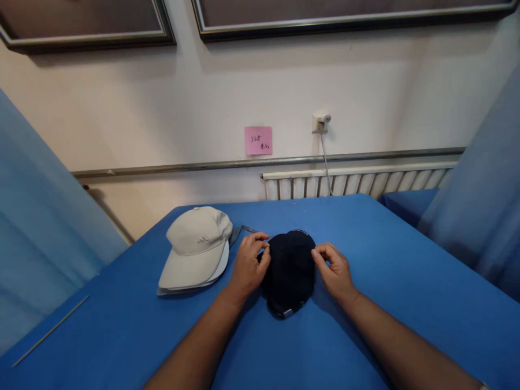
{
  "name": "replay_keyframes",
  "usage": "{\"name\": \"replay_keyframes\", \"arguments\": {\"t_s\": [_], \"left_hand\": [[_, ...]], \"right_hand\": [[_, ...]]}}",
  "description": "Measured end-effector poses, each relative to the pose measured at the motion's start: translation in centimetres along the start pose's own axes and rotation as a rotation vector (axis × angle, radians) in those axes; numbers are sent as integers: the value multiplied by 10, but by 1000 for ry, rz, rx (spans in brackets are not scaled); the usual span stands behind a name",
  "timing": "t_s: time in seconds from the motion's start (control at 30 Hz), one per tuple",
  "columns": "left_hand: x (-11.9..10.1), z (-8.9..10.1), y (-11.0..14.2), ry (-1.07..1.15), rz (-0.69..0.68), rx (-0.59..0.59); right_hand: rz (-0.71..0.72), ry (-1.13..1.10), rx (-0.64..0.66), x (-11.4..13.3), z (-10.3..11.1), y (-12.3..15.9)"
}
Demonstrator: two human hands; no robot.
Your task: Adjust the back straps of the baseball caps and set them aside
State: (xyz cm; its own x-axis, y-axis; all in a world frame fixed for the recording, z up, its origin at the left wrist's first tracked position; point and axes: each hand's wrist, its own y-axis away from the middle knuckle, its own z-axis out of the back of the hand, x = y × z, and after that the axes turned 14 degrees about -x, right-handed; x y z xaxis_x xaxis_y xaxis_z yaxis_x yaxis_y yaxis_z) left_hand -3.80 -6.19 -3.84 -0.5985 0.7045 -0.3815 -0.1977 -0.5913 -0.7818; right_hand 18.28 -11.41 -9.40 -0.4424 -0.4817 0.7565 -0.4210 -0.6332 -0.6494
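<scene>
"What's around?"
"Stacked pale cloth caps, beside my left."
"The navy cloth cap?"
"On my blue-draped bench, both hands pinching its sides; long axis wallward, metal buckle toward me."

The single view comes from the camera on your head, facing forward and down across the desk to the wall behind it. It looks from above and behind your left hand and right hand, near enough that your forearms run in from the bottom edge, yet wide enough to catch a curtain on the left.
</scene>
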Motion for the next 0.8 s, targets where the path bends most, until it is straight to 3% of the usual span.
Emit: {"name": "replay_keyframes", "arguments": {"t_s": [0.07,0.27,0.37,0.53,0.7,0.8], "left_hand": [[12,4,1,-11,2,21],[27,7,7,-22,18,12],[26,7,9,-19,19,15],[26,6,10,-14,19,18],[26,6,10,-6,33,14],[27,6,10,-7,30,9]], "right_hand": [[-34,45,-16,-5,0,-4],[28,261,285,-2,-2,0],[92,368,355,3,-6,6],[170,417,403,5,-9,9],[80,578,306,3,-9,13],[49,587,322,0,-11,17]]}}
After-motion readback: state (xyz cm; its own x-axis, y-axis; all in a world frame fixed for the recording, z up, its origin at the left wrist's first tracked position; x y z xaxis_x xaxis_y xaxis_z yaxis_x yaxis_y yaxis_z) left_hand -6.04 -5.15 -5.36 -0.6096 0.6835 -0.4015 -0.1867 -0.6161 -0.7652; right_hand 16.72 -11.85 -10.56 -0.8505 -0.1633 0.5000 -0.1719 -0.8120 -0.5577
